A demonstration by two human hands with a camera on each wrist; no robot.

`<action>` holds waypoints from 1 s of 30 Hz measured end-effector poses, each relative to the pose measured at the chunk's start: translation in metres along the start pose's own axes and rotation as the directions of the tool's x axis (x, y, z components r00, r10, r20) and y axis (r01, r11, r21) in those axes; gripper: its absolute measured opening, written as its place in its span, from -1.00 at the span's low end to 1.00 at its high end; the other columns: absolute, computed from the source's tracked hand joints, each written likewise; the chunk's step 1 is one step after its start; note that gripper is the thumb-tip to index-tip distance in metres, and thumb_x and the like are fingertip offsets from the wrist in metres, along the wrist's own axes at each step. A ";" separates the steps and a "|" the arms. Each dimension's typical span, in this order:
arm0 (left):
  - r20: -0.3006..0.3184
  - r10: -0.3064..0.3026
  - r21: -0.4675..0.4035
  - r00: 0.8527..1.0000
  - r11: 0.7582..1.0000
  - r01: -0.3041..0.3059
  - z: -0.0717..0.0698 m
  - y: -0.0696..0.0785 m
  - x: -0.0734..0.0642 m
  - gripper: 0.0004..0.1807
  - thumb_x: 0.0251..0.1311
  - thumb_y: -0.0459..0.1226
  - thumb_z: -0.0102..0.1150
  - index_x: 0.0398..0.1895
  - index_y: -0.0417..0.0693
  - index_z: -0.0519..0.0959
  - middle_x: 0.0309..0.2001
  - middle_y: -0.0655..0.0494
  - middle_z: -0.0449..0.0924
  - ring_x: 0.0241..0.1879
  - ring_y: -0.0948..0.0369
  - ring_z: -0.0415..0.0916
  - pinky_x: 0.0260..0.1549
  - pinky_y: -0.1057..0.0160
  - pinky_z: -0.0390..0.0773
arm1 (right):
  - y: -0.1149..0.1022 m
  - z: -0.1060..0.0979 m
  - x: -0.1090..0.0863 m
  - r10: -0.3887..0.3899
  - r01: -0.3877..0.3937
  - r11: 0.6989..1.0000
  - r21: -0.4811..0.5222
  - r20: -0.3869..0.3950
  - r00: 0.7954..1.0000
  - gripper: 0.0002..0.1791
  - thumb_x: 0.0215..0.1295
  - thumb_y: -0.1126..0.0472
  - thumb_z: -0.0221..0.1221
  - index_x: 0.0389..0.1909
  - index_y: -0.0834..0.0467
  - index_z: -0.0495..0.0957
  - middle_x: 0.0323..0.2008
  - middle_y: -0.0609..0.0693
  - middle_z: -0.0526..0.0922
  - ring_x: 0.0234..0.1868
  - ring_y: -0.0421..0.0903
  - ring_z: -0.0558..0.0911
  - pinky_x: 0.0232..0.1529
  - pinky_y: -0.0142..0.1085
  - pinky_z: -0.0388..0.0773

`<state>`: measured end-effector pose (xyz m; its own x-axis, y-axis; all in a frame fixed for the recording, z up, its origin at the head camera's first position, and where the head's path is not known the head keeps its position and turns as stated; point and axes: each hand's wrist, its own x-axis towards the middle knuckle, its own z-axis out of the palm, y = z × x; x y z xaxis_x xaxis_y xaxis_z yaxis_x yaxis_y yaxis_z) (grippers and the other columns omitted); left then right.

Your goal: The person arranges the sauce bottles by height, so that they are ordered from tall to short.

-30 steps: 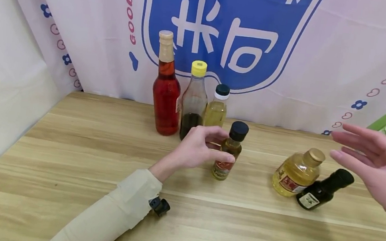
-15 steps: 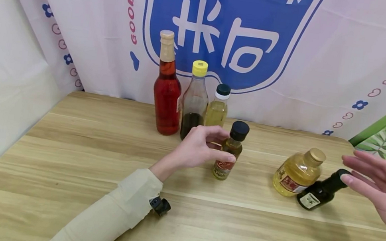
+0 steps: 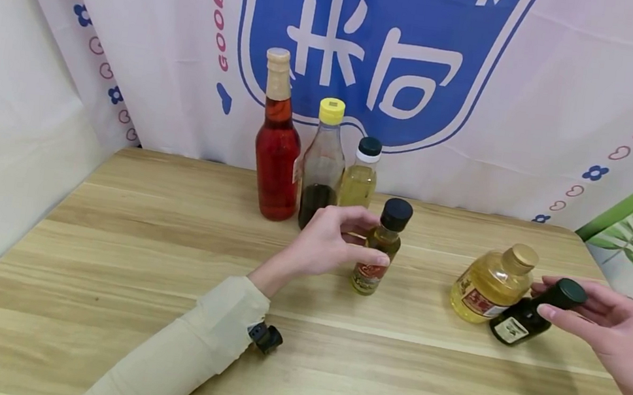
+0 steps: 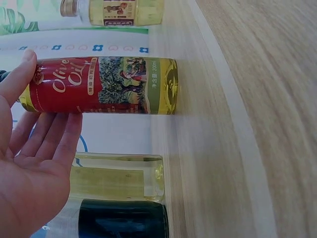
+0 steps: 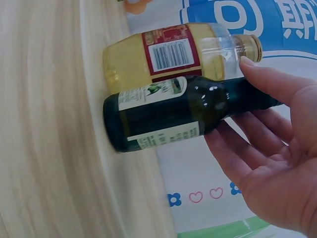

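Observation:
My left hand grips a small olive oil bottle with a black cap, which stands upright on the table. In the left wrist view the thumb lies across the top of its red label, with the fingers behind. At the right, my right hand has thumb and fingers round the neck of a small dark green bottle. Close beside that one stands a squat bottle of golden oil with a gold cap; the two overlap in the right wrist view, where its barcode shows.
Behind my left hand stand a tall red bottle, a yellow-capped bottle of dark liquid and a green-capped bottle of pale oil. A printed curtain hangs along the back edge of the wooden table.
My right hand has come down from above the table onto the neck of the dark green bottle. The left hand keeps its hold on the olive oil bottle, unmoved.

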<state>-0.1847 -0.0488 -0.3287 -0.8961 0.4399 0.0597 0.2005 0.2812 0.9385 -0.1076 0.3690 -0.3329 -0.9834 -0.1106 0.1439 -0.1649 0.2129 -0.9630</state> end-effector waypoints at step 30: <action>0.039 0.012 -0.043 0.999 0.999 -0.010 -0.006 -0.004 0.001 -0.36 0.14 -0.29 0.60 0.33 -0.05 0.60 0.22 0.03 0.70 0.19 0.11 0.67 0.21 0.15 0.71 | 0.016 -0.009 0.003 0.084 -0.061 0.904 -0.422 0.035 0.996 -0.55 0.30 0.38 0.43 0.22 0.19 0.67 -0.01 -0.54 0.72 -0.01 -0.56 0.69 -0.16 -0.61 0.65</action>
<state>-0.1885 -0.0541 -0.3301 -0.8772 0.4766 0.0575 0.1926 0.2397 0.9515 -0.1135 0.3804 -0.3460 -0.9904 -0.1267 0.0545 -0.1211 0.6094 -0.7836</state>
